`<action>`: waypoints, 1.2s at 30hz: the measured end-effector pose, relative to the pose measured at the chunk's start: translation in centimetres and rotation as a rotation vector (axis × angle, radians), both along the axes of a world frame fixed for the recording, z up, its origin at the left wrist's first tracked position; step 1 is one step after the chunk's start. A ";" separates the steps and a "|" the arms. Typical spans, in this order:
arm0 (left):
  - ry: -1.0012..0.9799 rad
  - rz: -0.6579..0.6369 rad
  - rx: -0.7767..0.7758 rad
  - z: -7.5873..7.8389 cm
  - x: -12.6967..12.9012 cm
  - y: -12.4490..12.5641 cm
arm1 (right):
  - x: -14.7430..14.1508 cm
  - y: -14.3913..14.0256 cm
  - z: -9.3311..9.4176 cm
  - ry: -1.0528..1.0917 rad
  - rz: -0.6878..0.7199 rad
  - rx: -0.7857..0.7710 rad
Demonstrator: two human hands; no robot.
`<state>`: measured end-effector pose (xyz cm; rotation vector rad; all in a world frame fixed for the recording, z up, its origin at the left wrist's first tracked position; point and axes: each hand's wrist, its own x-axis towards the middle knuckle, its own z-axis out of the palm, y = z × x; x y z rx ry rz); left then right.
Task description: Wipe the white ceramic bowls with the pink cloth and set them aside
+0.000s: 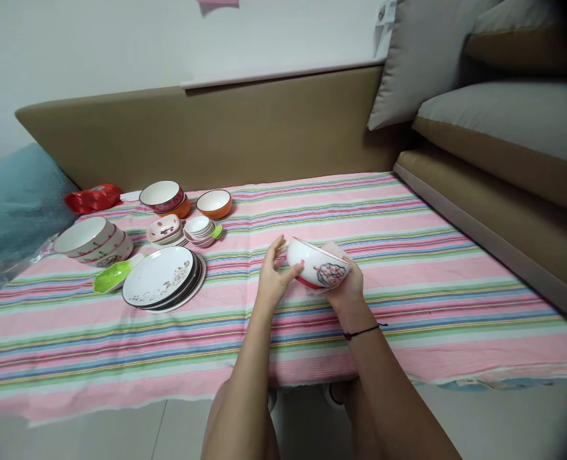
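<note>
Striped cloth [408, 255]: pink, green and blue bands, covers the whole low surface before you; tan sofa back behind it, grey cushions at its far right corner. All positions below are taken from this cloth.

Far left end of the cloth: stack of plates [163, 281], white top plate with a small floral mark, dark rims showing beneath; nothing lies on the top plate. Just left of the stack, a green leaf-shaped dish [112, 276], touching or nearly touching the plates; it looks empty.

Left edge: nested white bowls [93, 241], one inside another, tilted toward the plates, red print on the outer walls.

Back left of the cloth: a white bowl with red band [163, 195] sits inside an orange one; interior bare. Beside it an orange bowl [214, 203], white inside, empty. In front of these, small saucers and dipping dishes [198, 229] stacked in two low piles. A red packet [93, 198] lies off the back left corner.

Centre of the cloth, raised above it: white bowl with red base [318, 263], tipped so the rim faces away from you; contents cannot be read.

Your right hand [345, 287] cups the bowl from below, fingers closed round the base. Your left hand [272, 271] has fingers loosely spread, thumb and fingertips touching the bowl's near wall.
</note>
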<state>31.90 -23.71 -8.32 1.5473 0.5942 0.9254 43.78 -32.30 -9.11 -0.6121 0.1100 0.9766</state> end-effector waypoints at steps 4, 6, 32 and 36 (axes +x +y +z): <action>0.060 0.024 0.091 -0.3 0.4 0.0 | -0.5 0.8 0.3 -0.013 -0.231 -0.071; 0.112 0.001 0.117 -0.6 0.7 -0.5 | -0.9 1.2 0.5 -0.034 -0.291 -0.091; 0.009 0.017 0.063 0.2 -0.1 0.1 | -0.4 1.0 0.0 -0.073 -0.186 -0.025; 0.133 0.087 0.149 0.3 0.3 -0.8 | -1.2 1.1 0.5 -0.108 -0.190 -0.053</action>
